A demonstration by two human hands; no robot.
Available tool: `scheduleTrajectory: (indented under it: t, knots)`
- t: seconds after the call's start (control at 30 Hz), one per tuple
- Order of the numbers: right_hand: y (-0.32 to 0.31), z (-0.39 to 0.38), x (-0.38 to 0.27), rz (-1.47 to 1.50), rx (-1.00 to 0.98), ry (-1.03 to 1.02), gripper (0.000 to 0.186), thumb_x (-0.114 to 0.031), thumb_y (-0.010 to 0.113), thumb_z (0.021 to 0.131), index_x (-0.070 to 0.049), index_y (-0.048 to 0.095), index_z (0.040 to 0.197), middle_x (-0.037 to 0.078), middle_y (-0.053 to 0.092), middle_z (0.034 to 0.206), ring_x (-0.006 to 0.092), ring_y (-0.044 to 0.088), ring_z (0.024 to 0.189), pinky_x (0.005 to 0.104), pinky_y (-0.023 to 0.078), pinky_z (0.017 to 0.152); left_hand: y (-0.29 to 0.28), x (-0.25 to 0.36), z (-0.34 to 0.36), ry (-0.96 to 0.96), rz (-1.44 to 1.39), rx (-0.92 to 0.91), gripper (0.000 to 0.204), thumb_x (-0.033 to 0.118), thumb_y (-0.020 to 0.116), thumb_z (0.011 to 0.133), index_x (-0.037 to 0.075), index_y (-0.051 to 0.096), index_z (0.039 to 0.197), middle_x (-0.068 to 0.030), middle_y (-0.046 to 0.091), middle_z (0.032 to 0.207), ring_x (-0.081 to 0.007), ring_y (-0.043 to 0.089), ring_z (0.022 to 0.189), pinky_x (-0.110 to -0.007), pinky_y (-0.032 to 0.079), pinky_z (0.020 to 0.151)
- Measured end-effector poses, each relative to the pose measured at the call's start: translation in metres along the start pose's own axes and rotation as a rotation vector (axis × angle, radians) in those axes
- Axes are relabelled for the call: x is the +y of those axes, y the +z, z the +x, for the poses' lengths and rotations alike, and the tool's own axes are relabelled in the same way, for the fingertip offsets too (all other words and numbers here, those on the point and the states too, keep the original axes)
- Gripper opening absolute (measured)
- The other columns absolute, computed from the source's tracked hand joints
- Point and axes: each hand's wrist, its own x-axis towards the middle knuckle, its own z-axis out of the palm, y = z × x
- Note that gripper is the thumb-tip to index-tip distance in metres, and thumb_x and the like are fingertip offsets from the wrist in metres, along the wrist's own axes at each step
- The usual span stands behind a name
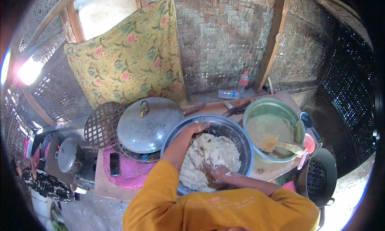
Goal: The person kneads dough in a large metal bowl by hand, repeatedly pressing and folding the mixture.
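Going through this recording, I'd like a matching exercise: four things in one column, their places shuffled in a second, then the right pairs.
Things:
1. Left hand
2. Floral cloth
3. Dark phone
4. Right hand

Places:
A. Lying on the pink surface
B. In the pale, dough-like mass
C. At the far side of the blue-rimmed basin
D. Hanging against the wall

Pairs: 1-C, 2-D, 3-A, 4-B
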Motion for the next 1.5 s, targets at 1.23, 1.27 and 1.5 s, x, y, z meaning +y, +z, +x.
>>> scheduleTrajectory:
  t: [1.23, 1.27, 1.5]
  knots:
    - [-0.047, -0.027, 0.028, 0.41, -0.088, 0.132, 0.062, -0.052, 0.043, 0.085, -0.007, 0.038, 0.128, 0.022, 0.043, 0.126, 0.032, 0.043, 0.116, 0.0379, 0.035, 0.096, 0.083, 0.092, -0.217, -0.019, -0.517, -0.023, 0.085, 0.063, 0.049, 0.075, 0.002, 0.031, 0.131, -0.0241, 0.031, 0.134, -0.0331, 0.033, 0.123, -0.04, 0.027, 0.1]
    - [-0.081, -0.039, 0.008, 0.266, -0.158, 0.129, 0.065, -0.053, 0.045, 0.084, -0.008, 0.035, 0.13, 0.022, 0.041, 0.127, 0.0314, 0.041, 0.118, 0.0381, 0.033, 0.098, 0.078, 0.093, -0.227, -0.039, -0.568, -0.057, 0.093, 0.065, 0.054, 0.071, 0.003, 0.027, 0.134, -0.024, 0.026, 0.138, -0.0357, 0.028, 0.126, -0.043, 0.024, 0.102]
    - [-0.054, 0.004, 0.067, -0.081, -0.232, 0.198, 0.06, -0.048, 0.049, 0.08, -0.008, 0.04, 0.123, 0.02, 0.046, 0.119, 0.0299, 0.045, 0.11, 0.0386, 0.036, 0.093, 0.069, 0.135, -0.195, 0.02, 0.267, 0.072, 0.125, 0.065, 0.071, 0.044, 0.019, 0.007, 0.141, -0.0156, 0.004, 0.146, -0.0441, 0.002, 0.131, -0.068, 0.004, 0.096]
